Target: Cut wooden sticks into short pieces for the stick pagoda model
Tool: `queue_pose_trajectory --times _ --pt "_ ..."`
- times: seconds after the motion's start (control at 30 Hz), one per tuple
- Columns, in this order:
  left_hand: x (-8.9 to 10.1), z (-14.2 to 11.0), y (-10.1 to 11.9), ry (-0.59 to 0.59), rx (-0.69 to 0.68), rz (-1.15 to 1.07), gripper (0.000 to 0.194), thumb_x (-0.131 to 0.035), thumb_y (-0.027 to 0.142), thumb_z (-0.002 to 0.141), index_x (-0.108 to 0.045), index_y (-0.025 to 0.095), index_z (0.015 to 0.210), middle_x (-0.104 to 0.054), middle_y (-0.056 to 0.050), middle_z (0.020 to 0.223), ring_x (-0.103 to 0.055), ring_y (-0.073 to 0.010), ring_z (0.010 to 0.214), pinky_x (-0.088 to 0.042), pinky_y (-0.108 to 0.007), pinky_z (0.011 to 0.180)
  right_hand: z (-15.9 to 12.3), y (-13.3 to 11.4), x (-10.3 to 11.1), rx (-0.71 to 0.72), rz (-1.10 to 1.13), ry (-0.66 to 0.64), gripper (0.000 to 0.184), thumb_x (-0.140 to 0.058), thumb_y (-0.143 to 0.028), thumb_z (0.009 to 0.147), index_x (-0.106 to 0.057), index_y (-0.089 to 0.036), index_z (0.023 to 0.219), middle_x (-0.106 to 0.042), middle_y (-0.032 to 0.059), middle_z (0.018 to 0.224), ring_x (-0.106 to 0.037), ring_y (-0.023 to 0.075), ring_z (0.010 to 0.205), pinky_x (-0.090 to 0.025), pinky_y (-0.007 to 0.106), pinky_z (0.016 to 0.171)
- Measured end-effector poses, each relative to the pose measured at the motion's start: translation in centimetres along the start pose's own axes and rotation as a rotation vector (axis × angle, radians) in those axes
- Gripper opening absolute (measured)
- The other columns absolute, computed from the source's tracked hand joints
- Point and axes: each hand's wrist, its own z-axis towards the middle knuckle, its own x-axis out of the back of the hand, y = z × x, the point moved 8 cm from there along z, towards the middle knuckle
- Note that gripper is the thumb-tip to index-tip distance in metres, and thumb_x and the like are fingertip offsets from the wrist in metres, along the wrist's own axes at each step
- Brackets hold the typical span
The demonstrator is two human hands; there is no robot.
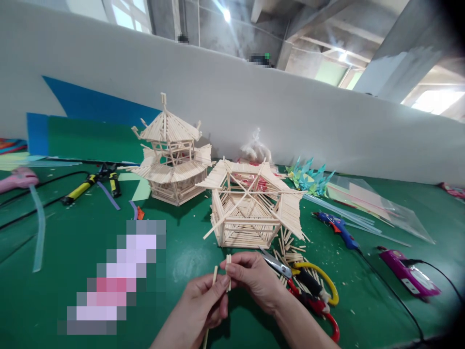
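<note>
My left hand (204, 296) is closed around a thin wooden stick (215, 273), whose lower end shows beneath the palm. Between thumb and fingers, my right hand (256, 281) pinches a few short wooden sticks (228, 260) held upright side by side. The left thumb tip meets these short sticks, close to the right thumb. Just beyond both hands stands a six-sided stick pavilion frame (250, 220) with slatted roof panels and an open top. Behind it to the left is a two-tier stick pagoda (174, 145) with a pointed roof.
Right of my hands, yellow-handled scissors (332, 281) and a red-handled tool (312, 303) lie by loose sticks (290, 242). Farther right are a blue glue gun (339, 228) and a purple power strip (409, 276). Yellow-black pliers (82, 188) and a pink glue gun (22, 179) lie left.
</note>
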Motion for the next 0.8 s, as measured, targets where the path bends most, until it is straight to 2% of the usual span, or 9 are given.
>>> queue_pose_trajectory --times 0.23,0.5,0.7,0.8 --pt "0.17 -0.17 -0.06 0.053 -0.005 -0.032 0.031 -0.066 0.042 0.063 -0.062 0.012 0.063 -0.040 0.008 0.035 -0.022 -0.0013 0.035 -0.011 -0.019 0.040 -0.01 -0.36 -0.22 0.013 -0.031 -0.023 0.018 -0.073 -0.027 0.061 -0.070 -0.012 0.069 -0.057 -0.0018 0.054 -0.046 0.0047 0.048 -0.035 0.019 0.053" --pt "-0.22 -0.24 0.06 0.004 0.004 -0.042 0.027 -0.066 0.038 0.065 -0.064 0.012 0.064 -0.045 0.006 0.035 -0.023 -0.0012 0.034 -0.010 -0.019 0.040 -0.08 -0.15 0.00 -0.023 -0.027 -0.017 0.025 -0.074 -0.030 0.058 -0.070 -0.012 0.073 -0.059 -0.0004 0.056 -0.049 0.0059 0.048 -0.037 0.021 0.054" --pt "-0.27 -0.58 0.52 0.033 -0.028 -0.044 0.028 -0.065 0.040 0.064 -0.063 0.012 0.062 -0.043 0.006 0.034 -0.021 -0.0008 0.034 -0.009 -0.019 0.040 -0.16 -0.20 -0.07 -0.015 -0.015 -0.023 0.024 -0.073 -0.030 0.059 -0.070 -0.012 0.075 -0.060 -0.0001 0.057 -0.049 0.0056 0.049 -0.037 0.020 0.054" --pt "-0.30 -0.39 0.29 0.003 -0.014 -0.039 0.029 -0.066 0.041 0.063 -0.062 0.012 0.062 -0.045 0.006 0.034 -0.021 -0.0010 0.032 -0.009 -0.020 0.039 -0.19 -0.19 -0.15 -0.010 -0.008 -0.025 0.023 -0.073 -0.029 0.059 -0.070 -0.013 0.075 -0.061 0.0000 0.058 -0.050 0.0058 0.050 -0.037 0.020 0.054"
